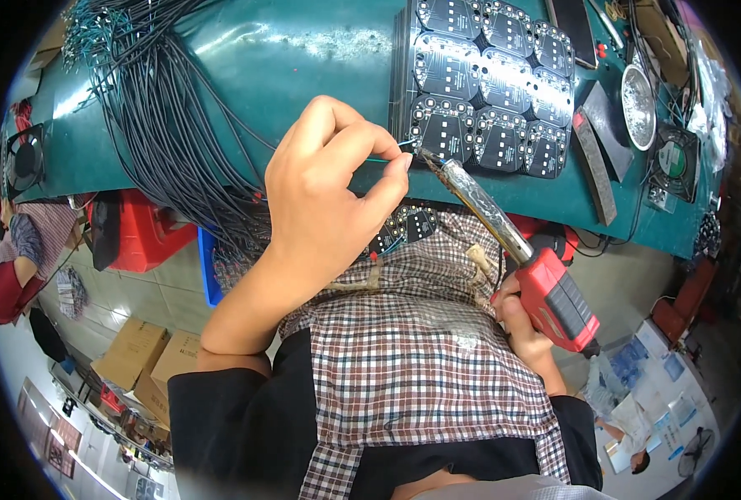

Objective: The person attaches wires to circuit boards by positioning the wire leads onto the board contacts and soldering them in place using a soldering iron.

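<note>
My left hand (329, 179) pinches a thin wire (397, 145) between thumb and forefinger, its end reaching the left edge of a stack of black circuit boards (503, 92). The boards are joined in a panel of several rounded units. My right hand (520, 321) is closed round the red and black handle of a soldering iron (503, 225). The iron slants up and left, its dark tip at the near left corner of the panel, close beside the wire's end. Whether tip and wire touch, I cannot tell.
A thick bundle of black cables (170, 125) hangs over the green table (304, 54) at left. Right of the boards lie a grey block (595, 171), a metal bowl (638, 107) and a small fan (677, 162). Wired boards (404, 229) rest on my checked apron.
</note>
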Action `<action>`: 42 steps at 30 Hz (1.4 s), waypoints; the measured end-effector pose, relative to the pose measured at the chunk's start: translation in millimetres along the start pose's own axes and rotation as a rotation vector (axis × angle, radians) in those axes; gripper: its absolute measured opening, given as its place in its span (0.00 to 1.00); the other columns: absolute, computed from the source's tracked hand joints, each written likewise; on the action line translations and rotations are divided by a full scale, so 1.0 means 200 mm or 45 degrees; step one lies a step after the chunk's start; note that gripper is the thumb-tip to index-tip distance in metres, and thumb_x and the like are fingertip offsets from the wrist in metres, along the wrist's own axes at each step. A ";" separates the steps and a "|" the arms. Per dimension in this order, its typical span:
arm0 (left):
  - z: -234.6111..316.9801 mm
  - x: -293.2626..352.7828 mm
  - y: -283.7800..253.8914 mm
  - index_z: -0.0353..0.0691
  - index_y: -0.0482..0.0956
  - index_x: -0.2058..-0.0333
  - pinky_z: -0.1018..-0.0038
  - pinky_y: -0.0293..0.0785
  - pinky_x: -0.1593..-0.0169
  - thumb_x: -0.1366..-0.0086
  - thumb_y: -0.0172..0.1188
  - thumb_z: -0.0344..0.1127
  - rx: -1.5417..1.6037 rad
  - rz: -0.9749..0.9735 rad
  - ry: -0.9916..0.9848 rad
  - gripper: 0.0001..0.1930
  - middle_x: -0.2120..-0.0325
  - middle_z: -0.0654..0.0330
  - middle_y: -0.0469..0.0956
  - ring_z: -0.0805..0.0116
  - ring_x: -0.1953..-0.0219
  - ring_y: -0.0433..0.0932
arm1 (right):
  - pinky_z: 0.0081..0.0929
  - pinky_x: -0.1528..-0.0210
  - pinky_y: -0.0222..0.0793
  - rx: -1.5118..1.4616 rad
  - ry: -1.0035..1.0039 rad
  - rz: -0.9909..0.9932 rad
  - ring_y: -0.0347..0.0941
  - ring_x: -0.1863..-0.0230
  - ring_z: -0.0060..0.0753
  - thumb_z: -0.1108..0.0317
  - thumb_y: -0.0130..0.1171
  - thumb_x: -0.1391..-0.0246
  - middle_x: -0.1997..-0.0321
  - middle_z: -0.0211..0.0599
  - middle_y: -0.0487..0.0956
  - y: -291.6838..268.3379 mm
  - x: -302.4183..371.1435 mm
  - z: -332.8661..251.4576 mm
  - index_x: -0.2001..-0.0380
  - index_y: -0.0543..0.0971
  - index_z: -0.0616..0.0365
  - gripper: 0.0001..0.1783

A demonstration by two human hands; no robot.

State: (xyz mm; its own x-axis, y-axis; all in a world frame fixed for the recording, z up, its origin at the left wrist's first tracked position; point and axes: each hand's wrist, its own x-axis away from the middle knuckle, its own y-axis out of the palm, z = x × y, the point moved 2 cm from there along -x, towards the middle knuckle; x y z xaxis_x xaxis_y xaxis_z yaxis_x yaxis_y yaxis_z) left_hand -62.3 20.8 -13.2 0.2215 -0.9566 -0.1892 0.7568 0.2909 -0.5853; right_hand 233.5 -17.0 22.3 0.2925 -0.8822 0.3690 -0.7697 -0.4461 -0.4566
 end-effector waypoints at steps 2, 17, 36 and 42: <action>0.00 0.00 0.00 0.39 0.83 0.73 0.76 0.69 0.70 0.47 0.72 0.27 -0.001 0.013 0.006 0.06 0.71 0.62 0.72 0.72 0.70 0.73 | 0.34 0.64 0.76 0.040 -0.010 -0.039 0.82 0.68 0.42 0.74 0.72 0.54 0.67 0.40 0.84 0.00 -0.01 0.01 0.64 0.84 0.59 0.12; 0.02 -0.01 0.00 0.39 0.82 0.74 0.75 0.68 0.72 0.47 0.72 0.28 -0.049 0.028 -0.017 0.06 0.72 0.63 0.72 0.71 0.72 0.73 | 0.34 0.63 0.76 0.157 -0.047 -0.050 0.82 0.67 0.39 0.73 0.72 0.52 0.67 0.38 0.84 -0.02 0.02 0.01 0.63 0.85 0.59 0.11; -0.34 -0.74 -0.17 0.38 0.78 0.66 0.63 0.74 0.60 0.38 0.67 0.29 -0.665 0.446 0.470 0.06 0.72 0.56 0.77 0.57 0.65 0.78 | 0.22 0.76 0.64 -0.231 -0.104 0.039 0.60 0.82 0.17 0.63 0.55 0.36 0.69 0.40 0.74 0.01 -0.04 -0.08 0.70 0.70 0.62 0.13; -0.36 -0.90 -0.14 0.39 0.80 0.68 0.61 0.74 0.59 0.44 0.70 0.29 -0.572 0.150 0.091 0.08 0.72 0.57 0.77 0.55 0.65 0.78 | 0.21 0.77 0.64 -0.320 -0.044 0.083 0.60 0.82 0.19 0.64 0.54 0.36 0.69 0.39 0.74 0.02 -0.04 -0.10 0.70 0.71 0.62 0.12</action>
State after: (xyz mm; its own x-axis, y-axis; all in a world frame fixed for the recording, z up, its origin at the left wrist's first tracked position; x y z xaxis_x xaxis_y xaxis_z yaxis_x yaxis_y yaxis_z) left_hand -167.5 186.5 -20.5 0.2348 -0.9180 -0.3196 0.3844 0.3897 -0.8369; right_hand 217.1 -9.1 34.4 0.2535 -0.9143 0.3159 -0.9031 -0.3407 -0.2614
